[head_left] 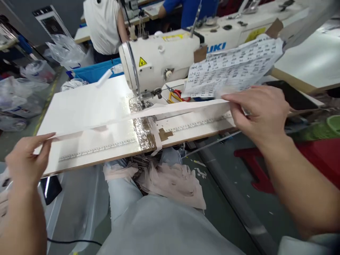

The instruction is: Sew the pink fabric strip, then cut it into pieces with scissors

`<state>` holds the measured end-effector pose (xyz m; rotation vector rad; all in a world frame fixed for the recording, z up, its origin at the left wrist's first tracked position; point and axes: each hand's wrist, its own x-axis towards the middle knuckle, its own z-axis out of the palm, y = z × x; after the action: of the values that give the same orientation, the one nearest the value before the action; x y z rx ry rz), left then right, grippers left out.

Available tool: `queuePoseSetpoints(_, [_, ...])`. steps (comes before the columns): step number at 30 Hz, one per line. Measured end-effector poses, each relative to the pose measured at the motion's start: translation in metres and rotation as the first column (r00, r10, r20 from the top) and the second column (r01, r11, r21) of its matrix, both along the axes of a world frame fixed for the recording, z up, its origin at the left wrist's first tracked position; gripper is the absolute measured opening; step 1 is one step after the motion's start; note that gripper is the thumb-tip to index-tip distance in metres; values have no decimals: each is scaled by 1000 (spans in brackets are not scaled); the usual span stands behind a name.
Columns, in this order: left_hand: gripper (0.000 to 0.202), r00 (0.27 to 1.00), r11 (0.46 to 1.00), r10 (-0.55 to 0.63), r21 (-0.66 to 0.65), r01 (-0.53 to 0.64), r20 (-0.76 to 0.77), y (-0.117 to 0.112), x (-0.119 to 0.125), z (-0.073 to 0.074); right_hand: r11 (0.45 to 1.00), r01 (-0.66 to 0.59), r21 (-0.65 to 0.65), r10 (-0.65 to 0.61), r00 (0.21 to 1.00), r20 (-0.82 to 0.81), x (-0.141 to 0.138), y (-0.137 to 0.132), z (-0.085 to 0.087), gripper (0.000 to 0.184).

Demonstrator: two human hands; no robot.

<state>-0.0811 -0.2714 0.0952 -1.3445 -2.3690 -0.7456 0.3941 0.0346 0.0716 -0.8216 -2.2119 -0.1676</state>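
A long pale pink fabric strip (148, 112) stretches across the table, held up at both ends. My left hand (28, 156) pinches its left end between thumb and fingers, past the table's left side. At the right, my right hand (261, 109) grips the other end, closed and raised near the handwritten paper. Between my hands the strip passes just in front of the needle area of a white sewing machine (159, 60). Printed measuring tapes (98, 151) run along the table's front part. More pink fabric (172, 184) lies over my lap.
Yellow- and red-handled tools (175, 95) lie behind the strip by the machine. A handwritten paper sheet (231, 71) hangs from the machine arm. A dark phone-like slab (290, 95) rests at the right. A clear plastic bin (77, 198) stands below left. Two people sit beyond the machine.
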Motion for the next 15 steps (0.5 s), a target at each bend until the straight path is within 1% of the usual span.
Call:
queuePoseSetpoints(1, [24,994,1000,9,17,-7,-105,2,-3,-9,998,6,68,-5,1000,-26,-5,1,-7,36])
queuePoseSetpoints(2, [25,983,1000,1,8,1,-181,2,-7,-20,994,-12,108,15,1000,-27,-9,1,-16,33])
queuePoseSetpoints(3, [25,979,998,-46,-39,39,-196,1,-10,-33,991,-55,122,56,998,-2,-12,1,-27,33])
queuePoseSetpoints(5, [26,976,982,-124,-166,94,-180,-6,-16,-59,974,-187,128,179,981,67,-17,0,-51,34])
queuePoseSetpoints(6, [28,978,970,-133,-225,95,-161,-10,-16,-71,968,-231,100,220,969,113,-19,-2,-63,33])
queuePoseSetpoints(8, [33,987,961,-82,-275,42,-135,-19,-10,-89,970,-237,51,228,962,149,-21,-8,-82,34])
queuePoseSetpoints(10, [39,992,972,-1,-235,-29,-124,-25,4,-99,983,-181,8,178,974,141,-24,-17,-92,40])
queuePoseSetpoints(12, [43,992,983,48,-169,-67,-119,-25,24,-104,991,-132,-22,134,985,113,-28,-28,-95,48])
queuePoseSetpoints(13, [44,992,985,64,-150,-80,-111,-22,35,-106,992,-124,-36,127,987,102,-31,-34,-95,52])
queuePoseSetpoints(15, [45,990,982,105,-151,-117,-90,-16,53,-110,986,-146,-76,154,983,99,-37,-42,-97,56])
